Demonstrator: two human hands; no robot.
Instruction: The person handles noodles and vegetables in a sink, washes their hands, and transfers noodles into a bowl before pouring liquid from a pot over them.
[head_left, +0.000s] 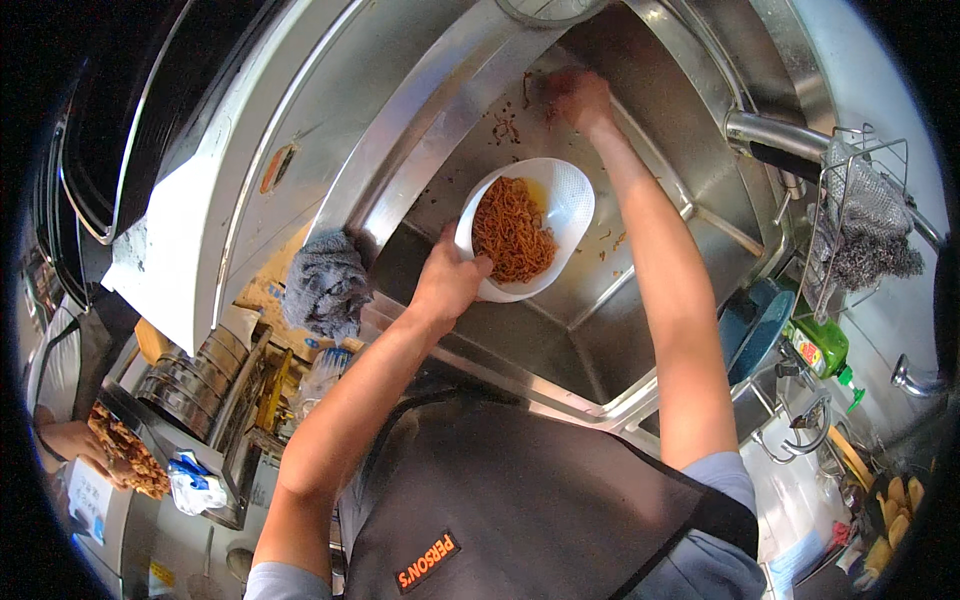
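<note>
My left hand (450, 281) grips the rim of a white plastic strainer bowl (571, 199), tilted low over the sink. Thin reddish-brown food strands (514, 232) lie inside it, beside some yellowish liquid. My right hand (585, 101) reaches to the far part of the stainless steel sink (630, 300), close to its floor. Its fingers are blurred and dark, so I cannot tell whether they hold anything. Loose brown scraps (505, 127) are scattered on the sink floor just left of that hand, and a few more lie right of the bowl.
A grey cloth (328, 285) hangs over the sink's left edge. On the right are a faucet (776, 139), a wire rack (847, 217) with steel scrubbers, and a green soap bottle (825, 349). At far left, another person's hand (82, 446) touches a tray of brown food (127, 454).
</note>
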